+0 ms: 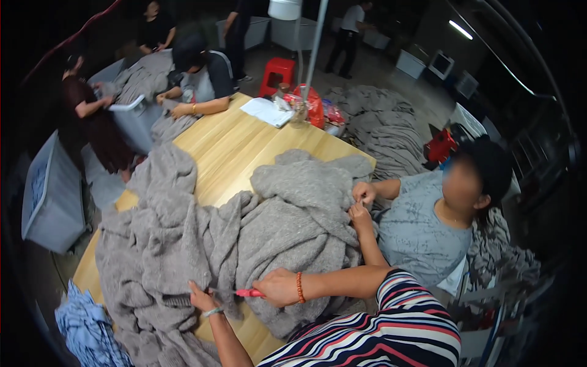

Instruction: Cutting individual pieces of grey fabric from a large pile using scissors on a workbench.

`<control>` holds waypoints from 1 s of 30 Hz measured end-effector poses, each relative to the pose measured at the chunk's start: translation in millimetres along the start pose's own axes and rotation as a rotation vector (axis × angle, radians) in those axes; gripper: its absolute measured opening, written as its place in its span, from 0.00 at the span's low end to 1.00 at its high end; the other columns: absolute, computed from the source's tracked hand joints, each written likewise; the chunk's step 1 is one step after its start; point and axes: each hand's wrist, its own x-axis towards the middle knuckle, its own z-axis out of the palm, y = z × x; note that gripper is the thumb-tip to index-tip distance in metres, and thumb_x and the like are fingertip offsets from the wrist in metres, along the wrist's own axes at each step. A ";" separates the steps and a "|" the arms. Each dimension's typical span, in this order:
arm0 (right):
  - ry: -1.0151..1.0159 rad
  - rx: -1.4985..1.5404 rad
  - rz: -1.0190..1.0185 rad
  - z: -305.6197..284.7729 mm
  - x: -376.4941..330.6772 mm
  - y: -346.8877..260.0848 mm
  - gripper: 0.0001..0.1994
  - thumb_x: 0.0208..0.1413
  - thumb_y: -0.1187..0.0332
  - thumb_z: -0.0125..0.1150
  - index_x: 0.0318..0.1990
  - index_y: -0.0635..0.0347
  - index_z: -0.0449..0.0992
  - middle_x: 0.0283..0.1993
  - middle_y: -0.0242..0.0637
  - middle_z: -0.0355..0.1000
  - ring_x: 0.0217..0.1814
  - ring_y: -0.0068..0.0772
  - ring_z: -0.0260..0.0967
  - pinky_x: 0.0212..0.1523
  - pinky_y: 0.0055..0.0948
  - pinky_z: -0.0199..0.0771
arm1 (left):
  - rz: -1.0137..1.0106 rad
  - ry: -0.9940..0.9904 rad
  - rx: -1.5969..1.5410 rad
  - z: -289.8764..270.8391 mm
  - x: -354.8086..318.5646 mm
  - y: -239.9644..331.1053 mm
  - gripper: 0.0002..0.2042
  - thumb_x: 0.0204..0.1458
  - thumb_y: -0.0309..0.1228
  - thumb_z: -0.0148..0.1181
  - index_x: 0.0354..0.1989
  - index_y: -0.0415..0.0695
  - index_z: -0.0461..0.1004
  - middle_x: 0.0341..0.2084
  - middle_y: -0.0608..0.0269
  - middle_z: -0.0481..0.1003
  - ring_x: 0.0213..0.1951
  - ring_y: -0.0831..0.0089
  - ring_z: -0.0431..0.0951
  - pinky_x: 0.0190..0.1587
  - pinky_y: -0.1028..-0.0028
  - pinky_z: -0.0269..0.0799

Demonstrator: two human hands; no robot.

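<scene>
Grey knitted fabric (pixel 287 238) lies in thick folds over the wooden table in front of me. My left hand (pixel 203 300) is closed on an edge of it, beside a darker ribbed strip (pixel 177 300). A slim tool with a red handle (pixel 249 293) is in my right hand (pixel 279 287), which is closed round the handle. Its thin metal end points left, close to my left fingers. Whether it is a blade or a pair of snips, I cannot tell.
A co-worker (pixel 422 226) at the table's right handles the fabric edge. Another person (pixel 205 79) works at the far left corner. White papers (pixel 267 112) and a red bag (pixel 313 107) lie by a pole. Blue cloth (pixel 88 324) hangs at the near left. Plastic bins (pixel 55 196) stand around.
</scene>
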 end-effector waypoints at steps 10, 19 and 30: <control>-0.141 -0.065 -0.125 18.0 1.1 5.8 0.11 0.51 0.66 0.57 0.37 0.64 0.72 0.31 0.50 0.76 0.38 0.52 0.77 0.36 0.46 0.75 | -0.174 -0.097 -0.131 1.6 -16.9 13.1 0.23 0.59 0.51 0.57 0.26 0.40 0.70 0.16 0.60 0.72 0.16 0.75 0.69 0.20 0.78 0.65; -0.007 0.047 0.030 16.7 -17.3 6.6 0.11 0.56 0.60 0.56 0.39 0.58 0.72 0.29 0.48 0.76 0.33 0.56 0.76 0.34 0.51 0.74 | -0.113 -0.446 -0.156 0.3 -38.0 21.6 0.20 0.65 0.43 0.47 0.50 0.37 0.72 0.40 0.56 0.80 0.38 0.69 0.82 0.36 0.76 0.72; -0.002 0.013 0.024 5.5 -22.5 -8.6 0.11 0.56 0.61 0.57 0.40 0.58 0.71 0.27 0.53 0.74 0.32 0.58 0.75 0.34 0.52 0.73 | -0.178 -0.445 -0.083 -27.7 -38.4 33.3 0.17 0.64 0.43 0.47 0.45 0.44 0.78 0.39 0.63 0.81 0.41 0.73 0.80 0.40 0.75 0.70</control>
